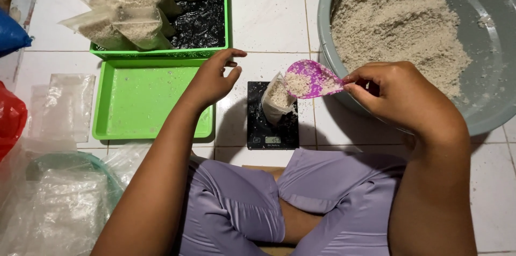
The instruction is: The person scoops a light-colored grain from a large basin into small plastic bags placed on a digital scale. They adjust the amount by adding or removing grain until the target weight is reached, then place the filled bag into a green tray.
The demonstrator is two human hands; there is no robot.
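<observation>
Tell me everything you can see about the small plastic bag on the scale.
The small clear plastic bag stands open on the black digital scale, partly filled with pale, sandy grain. Its top leans right, toward the purple scoop that the right hand holds over its mouth, loaded with the same grain. The left hand hovers nearby without touching it.

Hands: 2, left hand (212,78), right hand (400,95)
Scoops (312,78): 1
Scales (272,121): 1
Green trays (134,100): 1
Green baskets (161,52): 1
Grey basins (484,111): 1

Our right hand (400,95) tips a purple plastic scoop (312,77) of pale grain over a clear bag (277,100) on the black scale (271,127); our left hand (212,78) hovers open.
</observation>
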